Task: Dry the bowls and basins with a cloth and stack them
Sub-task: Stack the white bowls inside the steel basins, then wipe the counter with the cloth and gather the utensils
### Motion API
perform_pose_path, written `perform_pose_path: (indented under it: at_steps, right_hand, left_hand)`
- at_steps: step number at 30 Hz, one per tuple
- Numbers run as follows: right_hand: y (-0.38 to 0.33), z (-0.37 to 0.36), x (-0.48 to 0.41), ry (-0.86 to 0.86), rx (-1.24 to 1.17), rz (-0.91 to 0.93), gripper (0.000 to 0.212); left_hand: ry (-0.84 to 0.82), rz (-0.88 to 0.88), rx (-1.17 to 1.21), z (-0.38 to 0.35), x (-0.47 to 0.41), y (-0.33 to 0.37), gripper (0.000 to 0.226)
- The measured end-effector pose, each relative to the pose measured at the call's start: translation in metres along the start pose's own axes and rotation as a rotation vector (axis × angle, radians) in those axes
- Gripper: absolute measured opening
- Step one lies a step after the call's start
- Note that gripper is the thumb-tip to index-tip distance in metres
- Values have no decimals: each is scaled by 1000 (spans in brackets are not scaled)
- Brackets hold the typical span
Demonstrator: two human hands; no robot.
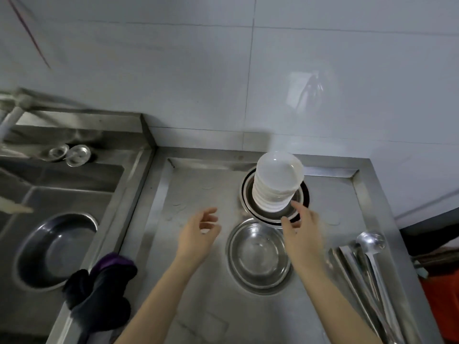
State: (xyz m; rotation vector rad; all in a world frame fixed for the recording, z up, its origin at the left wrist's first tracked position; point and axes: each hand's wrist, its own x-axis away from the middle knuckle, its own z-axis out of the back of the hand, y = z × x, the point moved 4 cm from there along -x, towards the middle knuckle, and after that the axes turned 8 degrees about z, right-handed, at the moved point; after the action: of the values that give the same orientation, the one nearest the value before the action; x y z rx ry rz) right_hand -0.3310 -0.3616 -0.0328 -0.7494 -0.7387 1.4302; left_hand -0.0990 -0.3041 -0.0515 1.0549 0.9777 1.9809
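The whole view is soft with motion blur, so fine detail is hard to make out. A tall stack of white bowls (275, 180) stands at the back of the steel bench (218, 316), set inside a steel basin (247, 196) whose middle it hides; only the rim rings show, and I cannot tell how many basins are nested there. Just in front lies another steel basin (237, 259), upright. The right hand (301, 232) reaches over this front basin, fingers spread and holding nothing, its fingertips (296, 206) at the rim of the rear basin beneath the bowls; whether they touch it cannot be told. The left hand (198, 234) hovers above the bench to the left of the front basin, fingers loosely curled, also holding nothing. A dark cloth (101, 294) hangs over the ledge between the bench and the sink (74, 180), where one more basin (49, 247) lies tilted. At the right a ladle (370, 240) lies among other long steel utensils, their handles cut off by the bottom edge.
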Motion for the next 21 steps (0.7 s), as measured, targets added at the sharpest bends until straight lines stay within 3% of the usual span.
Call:
perform_pose_path:
  at_steps: [5, 9, 13, 18, 21]
  right_hand:
    - [-6, -68, 70, -328, 112, 127, 32]
    - [-27, -127, 124, -686, 166, 252, 44]
    - [-57, -183, 165, -885, 210, 341, 54]
    - [-91, -252, 196, -989, 182, 427, 64]
    - [-97, -283, 202, -976, 264, 487, 64]
  left_hand:
    - [252, 128, -175, 84, 60, -100, 38]
    - [504, 239, -459, 145, 100, -158, 59]
    - [366, 312, -562, 175, 108, -204, 90]
    - [285, 128, -592, 172, 108, -231, 61]
    - [176, 58, -522, 153, 119, -238, 57]
